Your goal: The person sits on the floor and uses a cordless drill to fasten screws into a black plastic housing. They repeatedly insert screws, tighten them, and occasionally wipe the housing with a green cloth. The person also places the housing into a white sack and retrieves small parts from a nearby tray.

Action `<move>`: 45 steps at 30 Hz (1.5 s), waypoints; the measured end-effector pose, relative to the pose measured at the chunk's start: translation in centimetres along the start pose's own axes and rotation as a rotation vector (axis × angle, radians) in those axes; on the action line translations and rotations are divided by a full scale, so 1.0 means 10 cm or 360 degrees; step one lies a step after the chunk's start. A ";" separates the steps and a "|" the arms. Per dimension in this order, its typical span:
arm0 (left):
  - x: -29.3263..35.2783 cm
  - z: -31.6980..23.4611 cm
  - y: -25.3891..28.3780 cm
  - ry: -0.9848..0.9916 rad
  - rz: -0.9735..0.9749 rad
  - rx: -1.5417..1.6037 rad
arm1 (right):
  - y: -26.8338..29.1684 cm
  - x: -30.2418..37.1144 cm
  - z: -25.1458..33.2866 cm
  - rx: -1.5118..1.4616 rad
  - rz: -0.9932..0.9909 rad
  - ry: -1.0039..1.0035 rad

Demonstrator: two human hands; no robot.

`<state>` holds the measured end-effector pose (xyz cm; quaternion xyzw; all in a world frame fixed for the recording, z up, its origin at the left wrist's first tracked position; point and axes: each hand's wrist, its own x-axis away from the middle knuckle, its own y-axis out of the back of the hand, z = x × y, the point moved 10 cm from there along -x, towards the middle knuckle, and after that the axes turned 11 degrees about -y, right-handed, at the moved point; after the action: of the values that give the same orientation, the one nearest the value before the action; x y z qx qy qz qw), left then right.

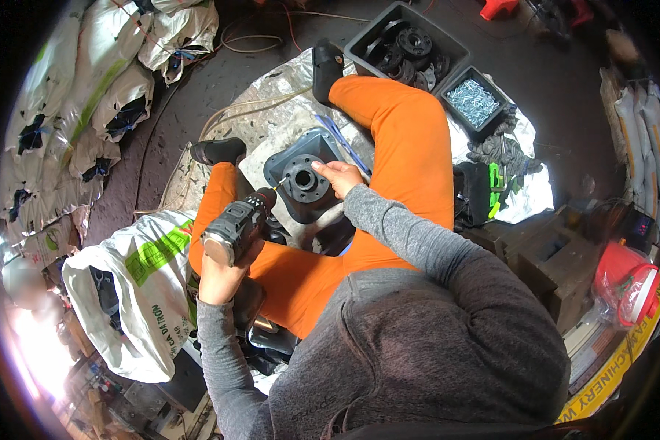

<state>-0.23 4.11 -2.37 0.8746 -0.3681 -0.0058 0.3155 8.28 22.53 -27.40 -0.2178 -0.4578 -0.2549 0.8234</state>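
Observation:
My left hand (227, 277) is wrapped round the handle of a grey-black cordless drill (235, 226). Its slim bit reaches the left side of a round black flange (306, 192), which has a ring of small holes about a large central hole. The flange lies on a dark grey, square-rimmed plastic part (301, 211) between my legs. At the flange's upper right edge, my right hand (340, 177) grips the rim with the thumb on top; the other fingertips are partly hidden.
At the far side, a grey bin (453, 45) holds several black flanges, beside a smaller bin (500, 103) of silvery screws (473, 101). A white sack (143, 293) stands open on my left. Gloves (507, 152) and a black-and-green item (484, 192) lie on my right.

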 end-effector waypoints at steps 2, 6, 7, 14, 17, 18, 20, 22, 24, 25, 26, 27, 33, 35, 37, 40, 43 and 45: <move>-0.01 0.20 -0.03 0.0270 0.0063 0.0006 | 0.01 0.00 0.01 -0.0024 -0.0040 0.0004; -0.12 0.08 0.04 0.0025 0.0034 -0.0042 | -0.15 0.13 0.20 -0.0164 0.0161 0.0255; -0.10 0.16 0.05 0.0168 0.0052 0.0066 | -0.19 0.17 0.22 -0.0194 0.0215 0.0279; -0.21 0.16 0.03 0.0222 0.0179 0.0065 | -0.25 0.24 0.20 -0.0269 0.0254 0.0216; -0.22 0.26 -0.01 0.0336 0.0176 0.0097 | -0.25 0.20 0.21 -0.0303 0.0233 0.0282; -0.23 0.29 -0.02 0.0353 0.0166 0.0105 | -0.25 0.18 0.19 -0.0319 0.0239 0.0276; -0.23 0.34 -0.02 0.0404 0.0143 0.0120 | -0.26 0.13 0.16 -0.0352 0.0253 0.0266; -0.23 0.36 0.00 0.0399 0.0125 0.0130 | -0.26 0.08 0.13 -0.0336 0.0247 0.0260; -0.24 0.37 0.01 0.0409 0.0133 0.0104 | -0.26 0.04 0.11 -0.0309 0.0232 0.0260; -0.25 0.37 0.01 0.0411 0.0151 0.0073 | -0.26 0.01 0.10 -0.0289 0.0218 0.0264; -0.27 0.34 0.01 0.0397 0.0165 0.0054 | -0.25 0.00 0.10 -0.0269 0.0203 0.0269; -0.28 0.33 0.01 0.0405 0.0182 0.0017 | -0.22 0.00 0.14 -0.0193 0.0134 0.0356; -0.43 0.20 -0.02 0.0444 0.0372 -0.0341 | 0.03 0.10 0.21 0.0329 -0.0314 0.0579; -0.47 0.15 -0.04 0.0398 0.0369 -0.0289 | 0.04 0.11 0.23 0.0416 -0.0310 0.0588; -0.50 0.15 -0.06 0.0375 0.0406 -0.0342 | 0.07 0.16 0.30 0.0490 -0.0368 0.0661; -0.58 0.11 -0.13 0.0190 0.0425 -0.0292 | 0.09 0.17 0.35 0.0542 -0.0381 0.0669; -0.64 0.07 -0.16 0.0062 0.0440 -0.0283 | 0.08 0.18 0.36 0.0544 -0.0316 0.0639; -0.63 0.16 -0.16 0.0220 0.0462 -0.0323 | 0.07 0.18 0.35 0.0563 -0.0301 0.0610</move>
<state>-4.22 8.20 -5.95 0.7743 -0.4654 0.0627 0.4241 7.29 24.80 -24.24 0.0252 -0.3493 -0.2832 0.8928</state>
